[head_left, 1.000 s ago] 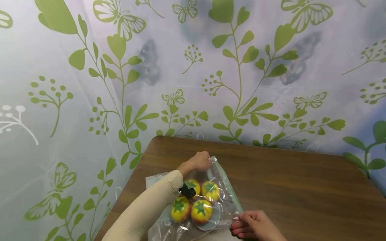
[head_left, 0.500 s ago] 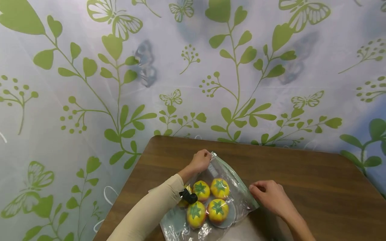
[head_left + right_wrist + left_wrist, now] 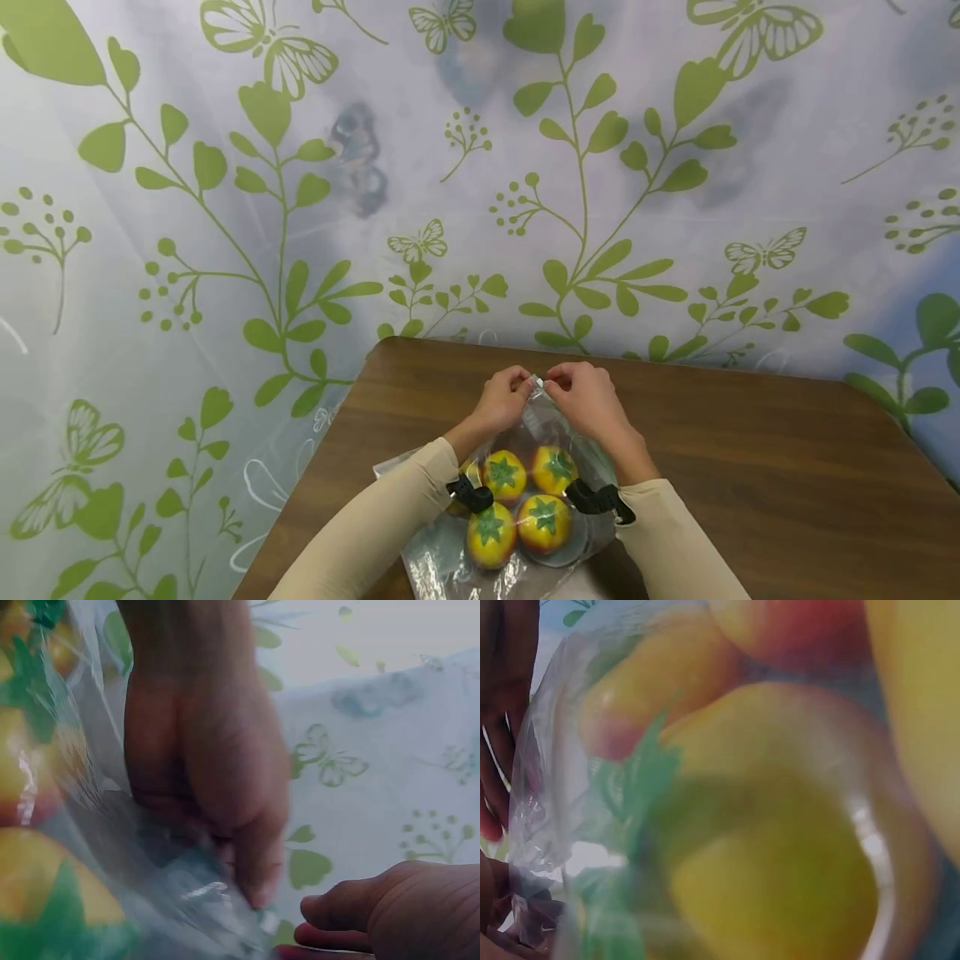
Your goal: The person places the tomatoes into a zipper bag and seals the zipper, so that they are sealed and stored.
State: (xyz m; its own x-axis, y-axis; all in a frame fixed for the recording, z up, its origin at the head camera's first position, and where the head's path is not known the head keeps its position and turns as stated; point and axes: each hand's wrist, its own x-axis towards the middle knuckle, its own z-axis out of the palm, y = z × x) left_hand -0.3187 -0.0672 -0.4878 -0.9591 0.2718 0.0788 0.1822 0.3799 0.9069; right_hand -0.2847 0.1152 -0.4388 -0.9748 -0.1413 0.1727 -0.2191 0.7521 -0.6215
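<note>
A clear zip bag (image 3: 442, 558) lies on the table with several yellow-red round fruits (image 3: 544, 523) inside, each topped with a green star of leaves. My left hand (image 3: 502, 400) pinches its far corner beside the white zip slider (image 3: 538, 382). From the other side, my right hand (image 3: 592, 404) brings thumb and fingertips up to that slider. In the right wrist view a gap shows between the right thumb (image 3: 319, 907) and its fingers; whether they grip the slider cannot be seen. One fruit (image 3: 780, 825) fills much of the left wrist view, behind plastic.
The brown wooden table (image 3: 765, 467) extends to the right of the bag. Behind it hangs a pale curtain (image 3: 465, 192) with green leaves and butterflies. A pale round shape (image 3: 573, 552) shows through the plastic near the front fruits. Dark straps sit at both wrists.
My right hand let go of the bag's near corner, then moved up and left to the slider. The left hand still holds the far corner. The bag shifted slightly to the right.
</note>
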